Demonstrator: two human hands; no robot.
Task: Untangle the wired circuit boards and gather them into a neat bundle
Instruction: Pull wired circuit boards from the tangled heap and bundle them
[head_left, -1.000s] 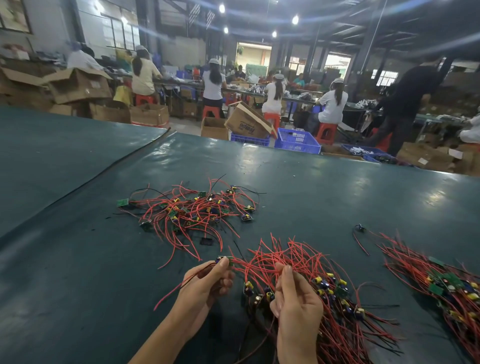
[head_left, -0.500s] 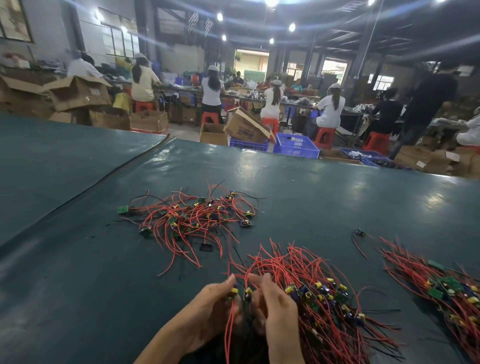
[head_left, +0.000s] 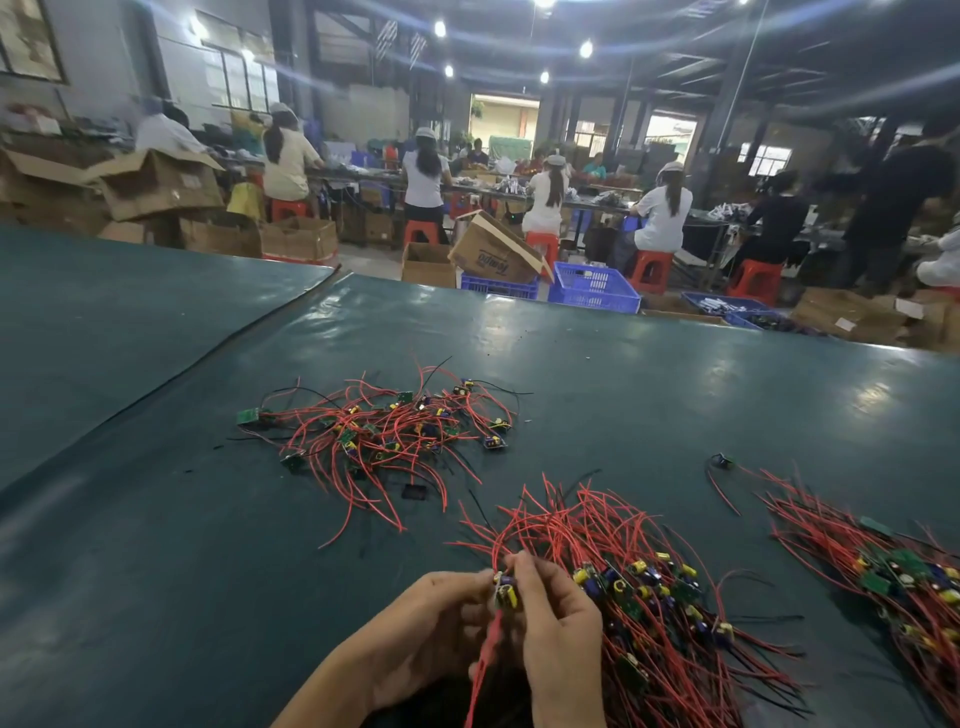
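One second ago the two hands were apart: the left one held a single board a little to the left, and its wire lay out over the surface. Now they have met. The left hand (head_left: 431, 623) and the right hand (head_left: 561, 639) are close together at the near edge, and between them is one small circuit board (head_left: 505, 592) with a yellow part on it. The fingers (head_left: 527, 574) of the right hand are curled, and with the thumb they pinch the board from the right side. The curled fingers of the left hand pinch it from the left side. The red wire (head_left: 483, 670) of this board hangs straight down between the wrists. The board is held just beside the left edge of the near bundle (head_left: 649, 613), where many boards lie together with their red wires pointing away. I judge that this board is already free and is now being joined to that bundle, so one more piece is nearly done. The tangled pile (head_left: 384, 426) lies farther out on the dark green surface (head_left: 156, 571), well apart from the hands, and it looks the same as before, so most of the untangling is still to do. A second bundle (head_left: 883, 571) lies at the right edge.
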